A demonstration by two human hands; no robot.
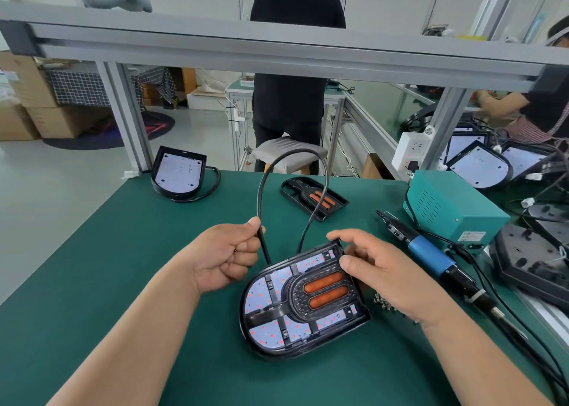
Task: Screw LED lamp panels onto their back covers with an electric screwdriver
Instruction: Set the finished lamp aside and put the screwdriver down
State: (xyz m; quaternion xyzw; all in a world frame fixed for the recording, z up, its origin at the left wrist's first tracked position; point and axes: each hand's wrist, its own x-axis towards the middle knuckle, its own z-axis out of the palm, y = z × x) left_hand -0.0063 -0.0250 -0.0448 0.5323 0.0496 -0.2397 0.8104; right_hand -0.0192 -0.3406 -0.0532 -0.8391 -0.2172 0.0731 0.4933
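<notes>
A black D-shaped lamp assembly [303, 301] lies on the green mat in front of me, its white LED panel dotted red, with two orange strips in the middle. My right hand [381, 275] grips its upper right corner, thumb on top. My left hand [226, 256] pinches the black cable [288, 171] that loops up from the lamp. The blue electric screwdriver [431, 253] lies on the mat to the right, untouched. A small heap of screws [383, 302] sits beside my right wrist.
A second lamp with a white panel [180, 171] lies at the far left, and a black frame with orange strips [314, 198] at the far centre. A teal power box [452, 208] and several more lamps [480, 167] crowd the right side. A person in black stands beyond the table.
</notes>
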